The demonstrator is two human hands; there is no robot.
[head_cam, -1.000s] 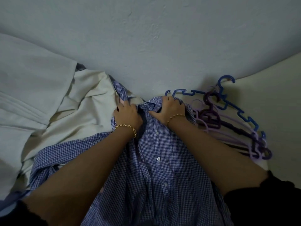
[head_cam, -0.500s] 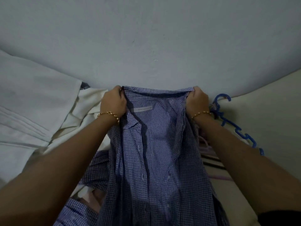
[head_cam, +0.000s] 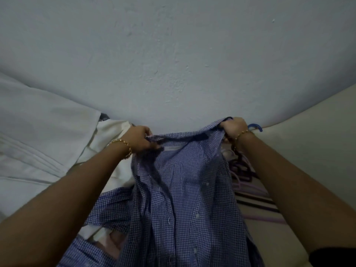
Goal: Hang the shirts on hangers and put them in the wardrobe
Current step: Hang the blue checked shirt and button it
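A blue-and-white checked shirt (head_cam: 185, 193) hangs between my two hands, lifted off the bed, its button placket running down the middle. My left hand (head_cam: 139, 140) pinches the collar end on the left. My right hand (head_cam: 234, 128) grips the other shoulder end, held a little higher. A pile of plastic hangers lies on the bed to the right: purple ones (head_cam: 242, 170) partly hidden by the shirt and my right arm, and a blue hook (head_cam: 255, 126) peeking out behind my right wrist. No wardrobe is in view.
A cream-white garment (head_cam: 107, 135) lies heaped at the left next to a pale pillow or folded sheet (head_cam: 38, 135). More checked cloth (head_cam: 81, 253) lies at the bottom left. A pale wall (head_cam: 173, 54) stands close ahead; the cream bed surface (head_cam: 308, 151) stretches right.
Both hands lifted the shirt off the bed by its collar. Since half a second ago they have spread wider apart, the right hand moving right and up, stretching the collar open.
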